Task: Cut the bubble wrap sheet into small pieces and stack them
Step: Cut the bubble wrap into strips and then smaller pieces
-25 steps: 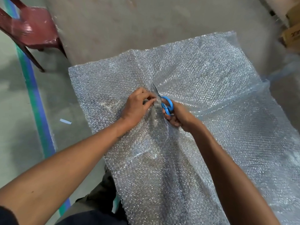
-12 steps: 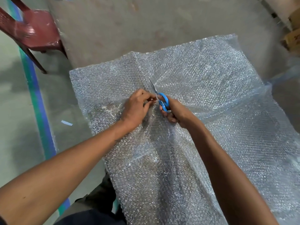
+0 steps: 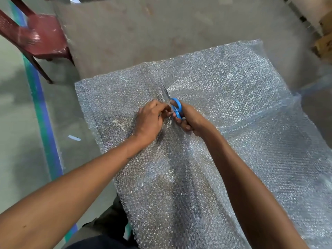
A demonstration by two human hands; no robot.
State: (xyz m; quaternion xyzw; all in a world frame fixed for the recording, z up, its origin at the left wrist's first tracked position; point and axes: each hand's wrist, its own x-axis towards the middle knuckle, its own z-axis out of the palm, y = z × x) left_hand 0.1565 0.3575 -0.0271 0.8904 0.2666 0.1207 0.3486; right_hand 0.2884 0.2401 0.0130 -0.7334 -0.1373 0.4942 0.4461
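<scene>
Scissors (image 3: 175, 106) advanced farther up bubble wrap sheet (image 3: 224, 108), right hand (image 3: 190, 119) gripping handles, left hand (image 3: 150, 120) pinching sheet

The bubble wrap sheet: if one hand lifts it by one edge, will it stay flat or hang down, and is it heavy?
The bubble wrap sheet would probably hang limp: it already lies in folds and ridges near the left hand. It looks light, being thin and see-through. Its glossy surface may slip, which is perhaps why that hand pinches it beside the scissors.
</scene>
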